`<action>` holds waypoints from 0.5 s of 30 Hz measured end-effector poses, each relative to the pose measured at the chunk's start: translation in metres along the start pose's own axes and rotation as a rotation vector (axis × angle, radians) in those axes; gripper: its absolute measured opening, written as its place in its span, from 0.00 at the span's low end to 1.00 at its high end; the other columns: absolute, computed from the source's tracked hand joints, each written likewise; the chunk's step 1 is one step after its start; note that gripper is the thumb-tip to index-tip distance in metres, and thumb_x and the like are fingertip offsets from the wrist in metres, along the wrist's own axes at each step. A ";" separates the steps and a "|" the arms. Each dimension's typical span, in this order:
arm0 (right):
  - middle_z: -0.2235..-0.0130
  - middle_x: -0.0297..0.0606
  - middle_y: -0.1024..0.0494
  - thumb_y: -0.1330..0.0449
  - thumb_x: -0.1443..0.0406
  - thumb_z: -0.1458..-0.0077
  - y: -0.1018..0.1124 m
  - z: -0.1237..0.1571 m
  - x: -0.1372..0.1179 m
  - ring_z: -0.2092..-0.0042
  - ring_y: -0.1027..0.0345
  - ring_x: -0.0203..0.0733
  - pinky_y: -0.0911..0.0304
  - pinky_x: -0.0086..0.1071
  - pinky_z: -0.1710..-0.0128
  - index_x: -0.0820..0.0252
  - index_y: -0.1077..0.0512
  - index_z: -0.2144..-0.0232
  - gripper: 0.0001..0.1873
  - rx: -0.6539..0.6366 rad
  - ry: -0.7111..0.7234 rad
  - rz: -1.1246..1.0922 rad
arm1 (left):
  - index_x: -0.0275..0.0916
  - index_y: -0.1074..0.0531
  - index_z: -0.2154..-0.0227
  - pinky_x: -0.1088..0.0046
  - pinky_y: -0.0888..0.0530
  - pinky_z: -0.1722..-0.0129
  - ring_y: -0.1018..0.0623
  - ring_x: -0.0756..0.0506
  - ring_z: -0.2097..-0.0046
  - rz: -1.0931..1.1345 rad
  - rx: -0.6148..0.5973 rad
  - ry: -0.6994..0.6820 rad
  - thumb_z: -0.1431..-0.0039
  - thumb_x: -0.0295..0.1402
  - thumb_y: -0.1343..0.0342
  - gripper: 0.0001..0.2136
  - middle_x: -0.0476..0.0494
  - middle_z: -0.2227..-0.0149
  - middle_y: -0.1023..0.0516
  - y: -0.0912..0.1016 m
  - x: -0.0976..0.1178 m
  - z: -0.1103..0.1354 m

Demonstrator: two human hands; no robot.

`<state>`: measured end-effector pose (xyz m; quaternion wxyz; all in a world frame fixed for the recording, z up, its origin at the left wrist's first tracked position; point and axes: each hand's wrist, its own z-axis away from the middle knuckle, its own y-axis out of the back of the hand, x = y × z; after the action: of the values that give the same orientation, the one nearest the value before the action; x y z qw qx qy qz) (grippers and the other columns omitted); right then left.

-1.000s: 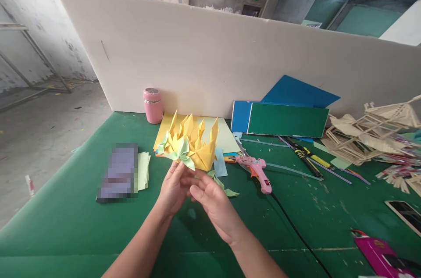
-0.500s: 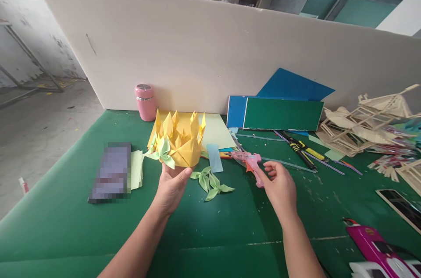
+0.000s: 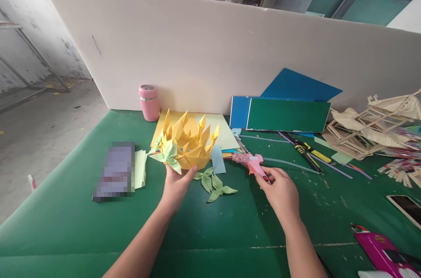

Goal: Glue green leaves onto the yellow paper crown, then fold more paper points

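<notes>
My left hand (image 3: 176, 185) holds up a yellow folded-paper crown-like flower (image 3: 189, 142) from below, with a pale green paper leaf piece (image 3: 169, 155) stuck on its left side. My right hand (image 3: 281, 190) closes round the handle of a pink glue gun (image 3: 251, 163) that lies on the green table (image 3: 82, 221). Between the hands a loose green paper leaf cluster (image 3: 212, 181) rests on the table. A light blue paper strip (image 3: 217, 159) lies just behind it.
A pink cup (image 3: 149, 102) stands by the tall white board (image 3: 197, 50). Yellow, blue and green sheets (image 3: 286, 115) lean at the back. Pale green slips (image 3: 140, 168), a yellow-black tool (image 3: 307, 151), wooden stick models (image 3: 371, 126), a phone (image 3: 408, 210) and a magenta package (image 3: 381, 254) lie around.
My right hand left the paper flower, moved right and took hold of the glue gun's handle. My left hand kept the flower and tilted it slightly.
</notes>
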<state>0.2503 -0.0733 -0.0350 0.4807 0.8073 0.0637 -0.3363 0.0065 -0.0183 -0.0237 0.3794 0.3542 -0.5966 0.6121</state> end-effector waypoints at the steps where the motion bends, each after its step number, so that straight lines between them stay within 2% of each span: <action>1: 0.70 0.45 0.24 0.46 0.46 0.54 0.001 0.001 -0.002 0.76 0.35 0.42 0.42 0.33 0.78 0.62 0.23 0.72 0.25 0.026 -0.001 -0.026 | 0.40 0.35 0.48 0.64 0.27 0.49 0.25 0.38 0.47 0.005 0.011 0.008 0.60 0.36 0.31 0.33 0.38 0.49 0.24 0.001 0.000 -0.001; 4: 0.69 0.46 0.23 0.42 0.46 0.56 0.003 0.004 -0.008 0.75 0.34 0.42 0.39 0.34 0.75 0.62 0.23 0.69 0.25 0.090 -0.072 -0.156 | 0.35 0.27 0.57 0.68 0.25 0.55 0.22 0.40 0.53 0.016 0.059 0.038 0.61 0.38 0.31 0.26 0.38 0.55 0.20 0.003 0.001 -0.004; 8: 0.69 0.44 0.22 0.35 0.48 0.62 0.007 0.006 -0.021 0.73 0.32 0.42 0.36 0.34 0.74 0.63 0.25 0.64 0.28 0.074 -0.309 -0.502 | 0.35 0.26 0.59 0.71 0.23 0.60 0.20 0.44 0.59 0.048 0.096 0.028 0.60 0.36 0.31 0.23 0.40 0.60 0.19 0.003 0.001 -0.004; 12: 0.75 0.35 0.26 0.31 0.51 0.67 0.006 0.006 -0.031 0.74 0.35 0.36 0.40 0.28 0.77 0.62 0.26 0.66 0.26 -0.051 -0.451 -0.920 | 0.35 0.26 0.59 0.70 0.23 0.58 0.20 0.43 0.58 0.052 0.089 0.044 0.59 0.35 0.31 0.22 0.41 0.60 0.19 -0.003 -0.002 0.000; 15: 0.79 0.29 0.34 0.32 0.53 0.64 0.004 0.009 -0.036 0.79 0.44 0.30 0.47 0.24 0.82 0.63 0.25 0.68 0.23 -0.245 -0.516 -1.104 | 0.35 0.27 0.56 0.69 0.22 0.57 0.20 0.43 0.57 0.065 0.050 0.050 0.58 0.36 0.32 0.24 0.41 0.59 0.19 -0.008 -0.003 0.004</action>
<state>0.2200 -0.0746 -0.0128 0.3248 0.4870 0.3920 -0.7097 0.0150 -0.0221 -0.0230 0.3650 0.3286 -0.5829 0.6473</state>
